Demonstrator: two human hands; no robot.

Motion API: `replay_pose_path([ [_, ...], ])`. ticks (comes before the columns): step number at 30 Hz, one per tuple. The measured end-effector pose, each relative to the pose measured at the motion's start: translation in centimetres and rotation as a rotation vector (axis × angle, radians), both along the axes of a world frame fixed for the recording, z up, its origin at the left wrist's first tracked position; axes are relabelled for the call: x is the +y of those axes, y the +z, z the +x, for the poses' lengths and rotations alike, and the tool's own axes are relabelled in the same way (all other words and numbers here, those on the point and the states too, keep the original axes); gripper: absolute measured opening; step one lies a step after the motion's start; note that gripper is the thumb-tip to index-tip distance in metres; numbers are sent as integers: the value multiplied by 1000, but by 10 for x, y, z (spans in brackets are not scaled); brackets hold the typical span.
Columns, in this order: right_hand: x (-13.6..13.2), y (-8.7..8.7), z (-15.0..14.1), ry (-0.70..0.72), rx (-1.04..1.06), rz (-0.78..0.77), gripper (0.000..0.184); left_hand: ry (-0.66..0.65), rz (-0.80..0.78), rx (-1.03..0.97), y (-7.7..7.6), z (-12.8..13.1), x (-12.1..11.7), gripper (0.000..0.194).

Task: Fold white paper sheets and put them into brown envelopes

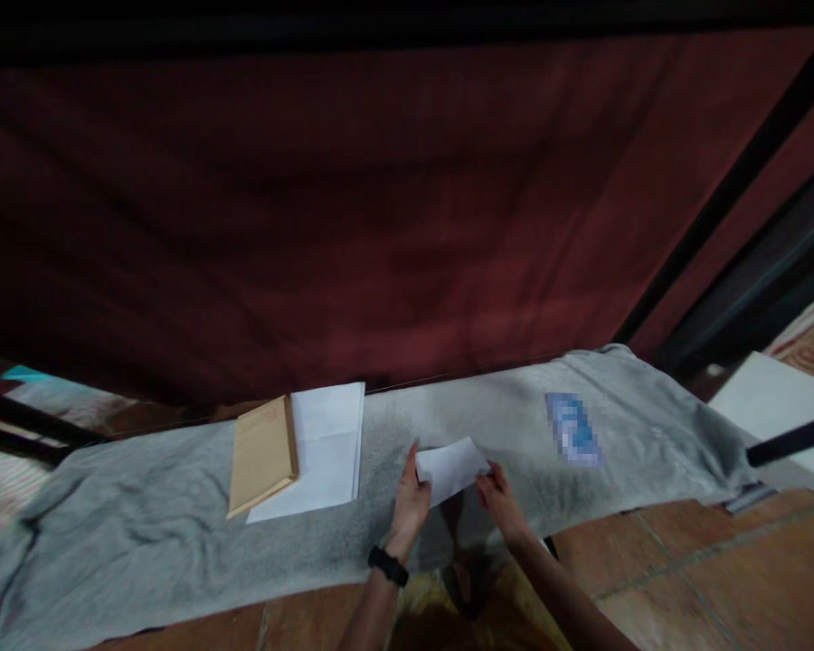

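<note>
My left hand [412, 497] grips the left end of a folded white sheet of paper [453, 468], thumb along its edge. At the paper's right end, my right hand [500, 502] pinches the corner between thumb and fingers. The paper is held above the grey cloth [407, 416], a little tilted. To the left lie several white sheets [329, 452] in a stack. A brown envelope [263, 457] overlaps the left part of that stack. A dark band sits on my left wrist.
On the cloth's right side lies a blue, pixelated item [573, 429], its details blurred. A dark red curtain [407, 226] hangs behind the covered surface. Dark metal bars [725, 194] stand at the right. Tiled floor [671, 570] shows below the cloth's front edge.
</note>
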State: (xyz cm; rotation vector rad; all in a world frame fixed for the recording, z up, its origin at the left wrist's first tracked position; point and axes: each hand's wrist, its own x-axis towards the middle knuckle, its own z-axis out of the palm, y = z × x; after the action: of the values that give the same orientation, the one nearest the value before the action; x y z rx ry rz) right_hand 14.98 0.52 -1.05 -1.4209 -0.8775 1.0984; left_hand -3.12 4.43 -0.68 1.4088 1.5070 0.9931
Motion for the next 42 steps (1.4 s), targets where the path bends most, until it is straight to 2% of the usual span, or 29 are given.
replay_pose_path([
  [2, -3, -3, 10, -48, -213, 58, 43, -44, 68, 171, 2, -9, 5, 80],
  [4, -4, -4, 13, -17, -532, 176, 41, -88, 124, 393, 5, -13, 8, 80],
  [7, 2, -6, 5, 196, -945, 353, 43, -77, 163, 637, 7, -8, 6, 75],
  [9, 7, -8, -5, 330, -1103, 410, 45, -59, 214, 737, 5, 0, 1, 71],
  [12, 11, -12, -18, 439, -1256, 429, 48, -138, 308, 832, -3, 10, -8, 64],
  [14, 11, -16, -23, 446, -1304, 430, 49, -212, 332, 869, -10, 12, -12, 60],
  [16, 10, -21, -25, 425, -1334, 436, 50, -225, 328, 887, -16, 10, -14, 58],
  [24, 9, -35, -5, 220, -1408, 352, 59, -109, 328, 965, -18, -8, -16, 58],
  [30, 7, -41, 13, 168, -1482, 277, 55, -82, 331, 1099, -17, -7, -19, 56],
  [32, 7, -39, 5, 120, -1482, 262, 55, -76, 330, 1129, -17, -5, -20, 56],
  [34, 9, -34, -9, 132, -1463, 289, 56, -73, 329, 1141, -16, -4, -20, 56],
  [38, 11, -27, -39, 298, -1423, 435, 56, -71, 310, 1128, -18, -4, -21, 57],
  [42, 9, -34, -38, 272, -1444, 438, 56, -59, 297, 1106, -22, -5, -22, 56],
])
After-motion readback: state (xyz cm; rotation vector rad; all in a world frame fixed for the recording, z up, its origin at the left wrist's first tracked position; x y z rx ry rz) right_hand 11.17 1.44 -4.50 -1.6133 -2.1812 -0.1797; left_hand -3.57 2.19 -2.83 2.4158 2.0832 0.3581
